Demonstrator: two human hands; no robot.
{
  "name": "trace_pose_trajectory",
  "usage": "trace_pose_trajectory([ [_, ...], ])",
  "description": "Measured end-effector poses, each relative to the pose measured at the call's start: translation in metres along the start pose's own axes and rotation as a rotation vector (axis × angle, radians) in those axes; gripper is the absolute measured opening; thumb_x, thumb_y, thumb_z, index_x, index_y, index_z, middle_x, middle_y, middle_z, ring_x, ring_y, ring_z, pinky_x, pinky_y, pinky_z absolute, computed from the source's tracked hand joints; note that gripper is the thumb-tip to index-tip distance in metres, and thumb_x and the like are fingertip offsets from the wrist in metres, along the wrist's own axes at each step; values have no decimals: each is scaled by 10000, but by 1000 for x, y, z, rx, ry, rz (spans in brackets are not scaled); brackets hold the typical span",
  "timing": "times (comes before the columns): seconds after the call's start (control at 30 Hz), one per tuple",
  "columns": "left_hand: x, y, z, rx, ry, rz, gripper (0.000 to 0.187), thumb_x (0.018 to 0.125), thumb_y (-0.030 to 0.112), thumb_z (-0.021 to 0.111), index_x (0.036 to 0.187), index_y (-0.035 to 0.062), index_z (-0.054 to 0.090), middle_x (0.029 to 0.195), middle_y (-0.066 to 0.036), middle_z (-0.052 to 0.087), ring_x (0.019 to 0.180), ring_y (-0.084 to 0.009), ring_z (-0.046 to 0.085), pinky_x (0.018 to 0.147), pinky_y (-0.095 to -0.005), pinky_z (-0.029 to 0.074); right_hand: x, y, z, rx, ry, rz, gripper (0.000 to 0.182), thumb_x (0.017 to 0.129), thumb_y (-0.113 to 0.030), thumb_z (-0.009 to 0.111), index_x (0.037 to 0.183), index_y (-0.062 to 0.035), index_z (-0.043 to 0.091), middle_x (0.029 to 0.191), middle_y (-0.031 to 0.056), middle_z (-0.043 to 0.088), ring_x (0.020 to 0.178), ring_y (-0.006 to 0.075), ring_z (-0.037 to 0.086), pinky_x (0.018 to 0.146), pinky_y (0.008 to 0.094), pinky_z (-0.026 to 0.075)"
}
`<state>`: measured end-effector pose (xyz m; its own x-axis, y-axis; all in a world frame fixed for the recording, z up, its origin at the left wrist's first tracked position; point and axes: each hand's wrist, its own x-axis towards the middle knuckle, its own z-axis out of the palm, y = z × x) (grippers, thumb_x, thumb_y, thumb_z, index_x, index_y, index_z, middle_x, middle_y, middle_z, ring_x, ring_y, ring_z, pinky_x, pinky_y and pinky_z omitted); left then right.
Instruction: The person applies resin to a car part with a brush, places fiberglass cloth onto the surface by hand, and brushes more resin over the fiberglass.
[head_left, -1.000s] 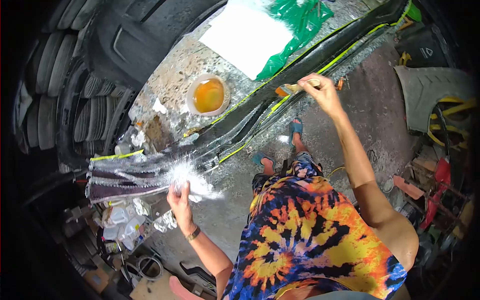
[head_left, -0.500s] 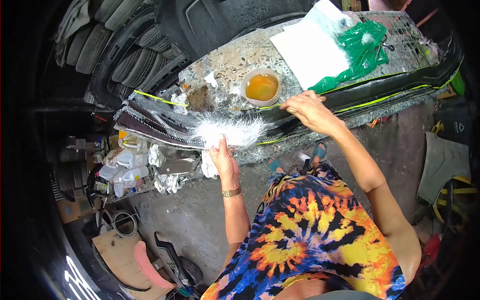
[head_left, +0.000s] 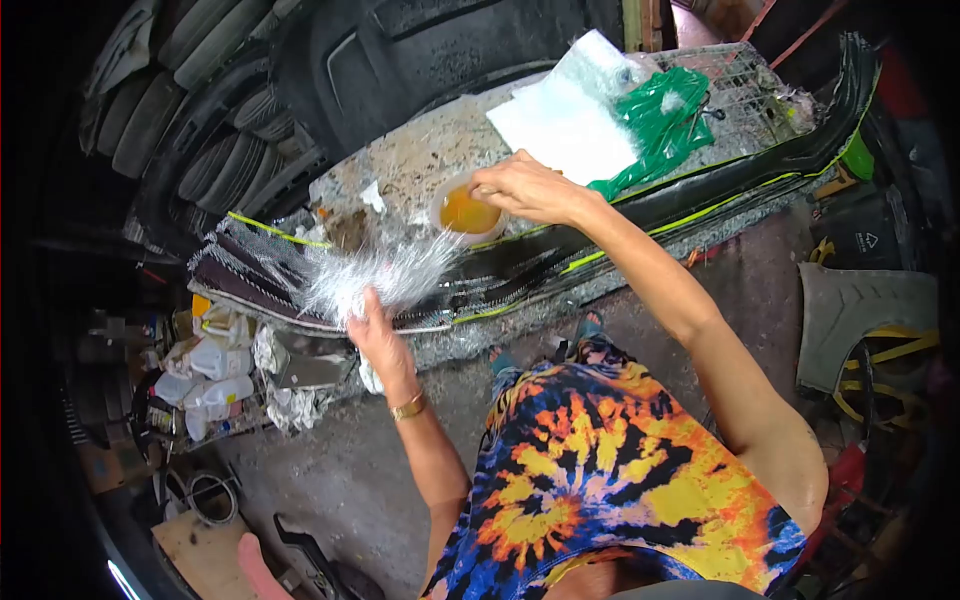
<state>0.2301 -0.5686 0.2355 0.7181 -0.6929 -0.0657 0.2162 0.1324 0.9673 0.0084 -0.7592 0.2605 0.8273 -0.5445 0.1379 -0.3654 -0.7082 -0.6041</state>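
Pinching a frayed white fibre mat (head_left: pixel 385 275) in its fingers, the left hand (head_left: pixel 375 335) is pressing it onto the long black panel (head_left: pixel 560 255) along the table's (head_left: pixel 420 165) front edge. The right hand (head_left: pixel 525 188), fingers curled closed around something I cannot make out, is hovering over the cup of amber liquid (head_left: pixel 466 212). Keeping the mat flat and taut matters here. The right arm is reaching forward, the left bent close.

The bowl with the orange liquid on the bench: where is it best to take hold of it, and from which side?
Probably grip the bowl by its outer wall just below the rim, coming from the near left side. It stands upright and open, holding orange liquid, so fingers should stay outside and the lift level. The right hand covers its far right edge, and the long black panel lies close in front.
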Motion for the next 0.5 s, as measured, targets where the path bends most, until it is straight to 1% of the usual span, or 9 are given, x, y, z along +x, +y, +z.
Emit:
trace_pose_trajectory([
  [0.07,4,6,-35,31,6,39,311,916,150,616,1138,-39,509,1084,-107,599,941,-157,589,820,-311,493,-7,15,-10,-77,205,33,222,924,-232,521,1037,-65,614,948,129,639,945,322,588,841,401,420],
  [0.13,-7,20,-56,129,8,86,268,913,130,616,1117,-23,531,1064,-89,608,933,-126,584,824,-277,484,-15,39,-22,-218,325,-17,224,910,-253,550,1013,-68,623,936,130,606,893,332,595,821,408,432],
  [0.2,-16,30,-89,138,46,95,195,900,77,621,1063,11,535,992,-44,624,876,-96,589,777,-248,491,-15,39,-27,-401,258,125,245,911,-275,551,994,-57,628,929,131,580,847,314,603,778,408,453],
  [0.27,-27,26,-133,207,151,81,179,903,75,615,1057,20,544,961,-35,622,836,-84,577,747,-246,476,-10,58,-10,-320,340,210,285,916,-328,545,1008,-76,640,940,120,580,850,286,600,719,394,466],
  [0.33,-48,28,-177,248,208,59,192,909,105,615,1065,27,535,943,-20,612,796,-74,555,679,-242,445,0,57,-3,-100,351,235,288,928,-315,530,985,-57,644,908,141,584,845,312,599,729,392,476],
  [0.37,-65,23,-181,325,324,12,202,914,148,617,1058,41,526,899,4,582,745,-63,511,635,-230,401,2,52,-13,161,189,461,291,938,-297,514,1009,-44,640,914,158,598,894,330,596,767,396,475],
  [0.4,-75,17,-192,309,330,14,202,914,148,617,1058,41,526,899,4,582,745,-63,511,635,-230,401,9,62,0,146,187,452,291,938,-297,514,1009,-44,640,914,158,598,894,330,596,767,396,475],
  [0.47,-91,-1,-215,425,410,-35,200,918,177,615,1031,51,510,834,26,545,699,-52,475,599,-223,385,14,101,39,199,285,132,269,926,-273,528,982,-40,651,952,155,616,901,329,593,780,393,470],
  [0.5,-99,-11,-228,419,418,-65,157,925,163,599,975,43,511,803,30,531,674,-48,459,566,-224,379,18,101,49,131,247,140,256,913,-262,544,960,-38,658,969,153,620,904,330,592,786,391,467],
])
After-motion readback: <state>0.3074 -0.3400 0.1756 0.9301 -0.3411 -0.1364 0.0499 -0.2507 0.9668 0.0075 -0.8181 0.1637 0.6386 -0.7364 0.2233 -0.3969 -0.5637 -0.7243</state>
